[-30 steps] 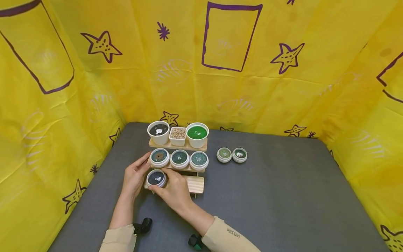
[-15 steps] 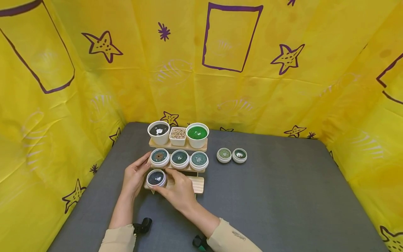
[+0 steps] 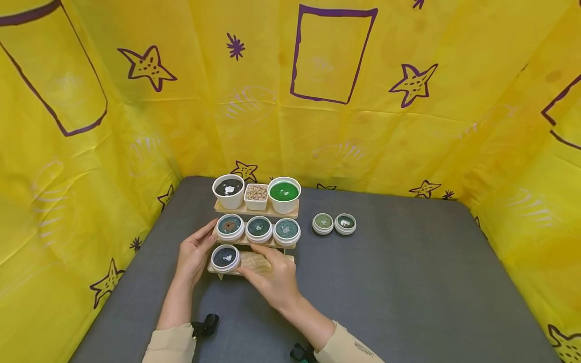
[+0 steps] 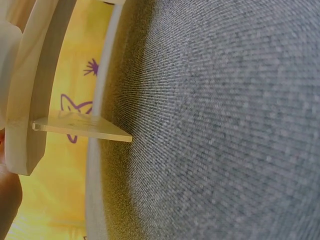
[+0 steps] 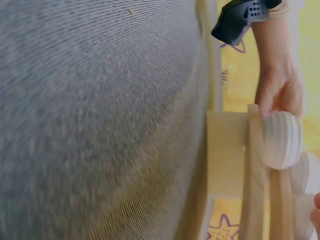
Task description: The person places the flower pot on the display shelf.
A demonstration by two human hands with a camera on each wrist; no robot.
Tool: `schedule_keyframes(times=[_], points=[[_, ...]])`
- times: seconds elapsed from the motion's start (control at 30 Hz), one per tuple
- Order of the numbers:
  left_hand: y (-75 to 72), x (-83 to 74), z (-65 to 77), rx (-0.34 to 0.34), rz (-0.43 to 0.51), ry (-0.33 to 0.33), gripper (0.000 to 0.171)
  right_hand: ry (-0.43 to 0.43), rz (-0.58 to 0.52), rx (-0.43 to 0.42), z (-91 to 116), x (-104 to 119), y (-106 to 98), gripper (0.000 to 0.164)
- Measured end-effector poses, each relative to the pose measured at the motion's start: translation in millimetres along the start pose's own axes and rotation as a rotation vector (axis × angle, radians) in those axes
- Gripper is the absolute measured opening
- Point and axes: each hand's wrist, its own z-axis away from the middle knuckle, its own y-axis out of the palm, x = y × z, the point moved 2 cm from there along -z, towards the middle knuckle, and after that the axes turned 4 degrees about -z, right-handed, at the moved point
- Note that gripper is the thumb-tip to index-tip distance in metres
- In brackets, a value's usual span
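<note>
A three-tier wooden stand [image 3: 290, 261] holds white containers. At the left of its lowest shelf sits a small white round jar [image 3: 225, 258] with dark blue contents. My left hand [image 3: 192, 257] grips the stand's left end, its fingertips by the middle shelf and partly hidden by the jars. My right hand [image 3: 274, 277] is just right of the dark blue jar, thumb and fingers spread over the lowest shelf with nothing between them. Seen from the right wrist, the jar [image 5: 282, 140] rests on the shelf board, with my left hand [image 5: 280, 92] behind it.
Three jars, such as a teal one [image 3: 258, 228], fill the middle shelf. Up top are a black-filled cup [image 3: 229, 194], a square cup of beige bits [image 3: 256, 196] and a green-filled cup [image 3: 284, 196]. Two small jars [image 3: 323, 224] stand on the grey table [image 3: 408, 282] at right.
My right hand has let go of the dark blue jar and drawn back to the right. The jar stays on the lowest shelf, and my left hand has kept its place.
</note>
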Motion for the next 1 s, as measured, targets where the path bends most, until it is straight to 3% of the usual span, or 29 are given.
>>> schedule_keyframes(times=[0.23,0.53,0.73,1.0], points=[[0.2,0.2,-0.1,0.004,-0.005,-0.003,0.052,-0.066,-0.077,-0.071,-5,5,-28,0.049],[0.1,-0.7,-0.6,-0.013,-0.042,-0.017,0.051,-0.060,-0.179,-0.205,-15,-4,-67,0.045],[0.1,-1.6,-0.7,-0.024,-0.060,-0.019,0.051,0.043,-0.215,-0.266,-24,-25,-89,0.047],[0.0,-0.9,0.1,-0.019,-0.046,-0.025,0.052,0.277,-0.073,-0.284,-25,-71,-108,0.050]])
